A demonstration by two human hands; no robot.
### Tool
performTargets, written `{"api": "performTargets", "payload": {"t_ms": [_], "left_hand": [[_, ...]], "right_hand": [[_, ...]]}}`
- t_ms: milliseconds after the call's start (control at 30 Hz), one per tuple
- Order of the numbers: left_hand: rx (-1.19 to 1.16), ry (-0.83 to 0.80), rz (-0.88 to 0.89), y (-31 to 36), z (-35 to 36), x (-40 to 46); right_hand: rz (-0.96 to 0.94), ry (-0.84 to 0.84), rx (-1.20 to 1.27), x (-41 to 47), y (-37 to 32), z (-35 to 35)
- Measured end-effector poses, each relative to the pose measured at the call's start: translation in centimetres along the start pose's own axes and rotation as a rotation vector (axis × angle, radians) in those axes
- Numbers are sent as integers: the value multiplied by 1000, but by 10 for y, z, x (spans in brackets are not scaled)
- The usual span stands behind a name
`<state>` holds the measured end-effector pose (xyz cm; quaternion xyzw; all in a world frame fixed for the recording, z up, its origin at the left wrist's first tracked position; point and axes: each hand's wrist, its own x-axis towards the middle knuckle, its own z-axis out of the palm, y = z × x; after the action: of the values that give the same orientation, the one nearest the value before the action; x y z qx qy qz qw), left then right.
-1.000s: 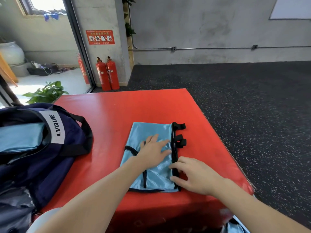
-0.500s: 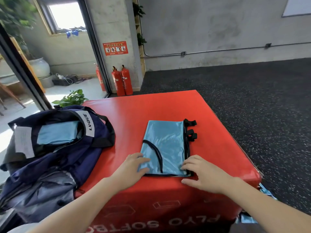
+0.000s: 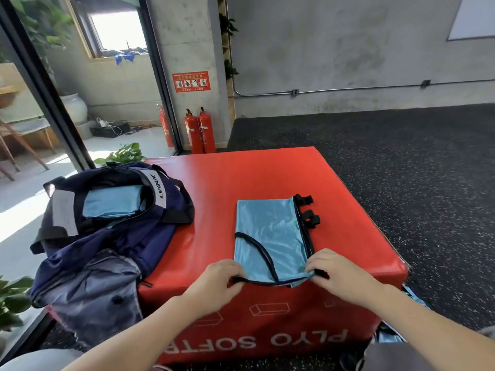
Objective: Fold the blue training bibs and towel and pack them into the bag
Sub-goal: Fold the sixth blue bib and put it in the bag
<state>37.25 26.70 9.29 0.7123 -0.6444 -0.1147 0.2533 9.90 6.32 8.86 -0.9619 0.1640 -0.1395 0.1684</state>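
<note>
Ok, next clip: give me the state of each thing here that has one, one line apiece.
Blue bib: folded flat on the red plyo box, near edge being lifted.
Left hand: pinching the bib's near left corner.
Right hand: pinching the bib's near right corner.
Navy bag: open, lying on the box's left side.
Folded blue item: already inside the bag.
Fire extinguishers: upright by the pillar.
</note>
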Motion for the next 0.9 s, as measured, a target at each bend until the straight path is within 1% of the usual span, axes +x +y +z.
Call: {"api": "performTargets", "payload": {"t_ms": [100, 167, 267, 400, 500, 600, 667, 767, 900], "left_hand": [[21, 72, 29, 8, -4, -1], [-17, 137, 27, 16, -8, -1], [-129, 205, -29, 28, -12, 2], [-269, 303, -74, 35, -15, 14], [-325, 386, -117, 34, -16, 25], [-366, 450, -174, 30, -16, 44], [-397, 500, -228, 28, -17, 61], [-447, 562, -297, 22, -19, 87], [-492, 566, -374, 11, -22, 117]], "right_hand": [[76, 17, 41, -3, -7, -9], [125, 56, 97, -3, -11, -14], [192, 124, 213, 1, -17, -22], [245, 268, 403, 12, -23, -33], [270, 354, 458, 26, -22, -39], [307, 404, 454, 47, -17, -41], [334, 407, 436, 64, -9, -43], [370, 361, 413, 92, 5, -43], [404, 318, 345, 125, 24, -37]]}}
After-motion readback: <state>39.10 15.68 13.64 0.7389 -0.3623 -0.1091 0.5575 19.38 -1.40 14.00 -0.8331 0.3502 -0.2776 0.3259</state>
